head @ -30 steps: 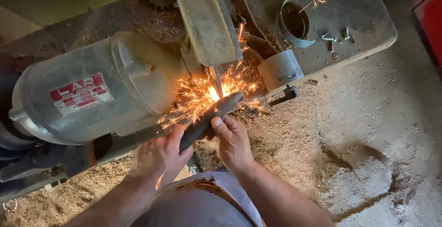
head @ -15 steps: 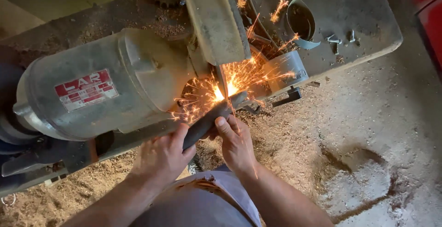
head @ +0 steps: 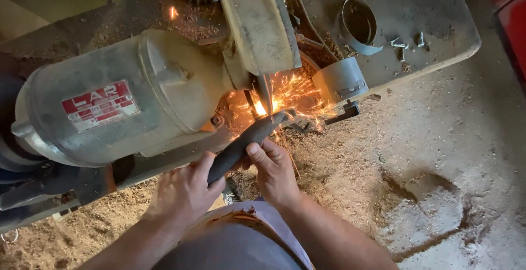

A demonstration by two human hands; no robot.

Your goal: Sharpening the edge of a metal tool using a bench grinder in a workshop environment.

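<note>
From the head camera, both hands grip one dark metal blade (head: 244, 143): the left hand (head: 186, 190) wraps its near end, the right hand (head: 274, 171) closes fingers and thumb around its middle. The blade's far tip meets the grinding wheel (head: 265, 92) under a pale guard (head: 257, 20), sparks (head: 290, 92) flying right. The grey motor (head: 120, 97) sits left, with a metal cup (head: 342, 81) right of the sparks.

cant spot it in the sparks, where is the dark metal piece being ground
Head view, centre: the dark metal piece is held in the left hand and right hand, tip against the grinding wheel.
</note>
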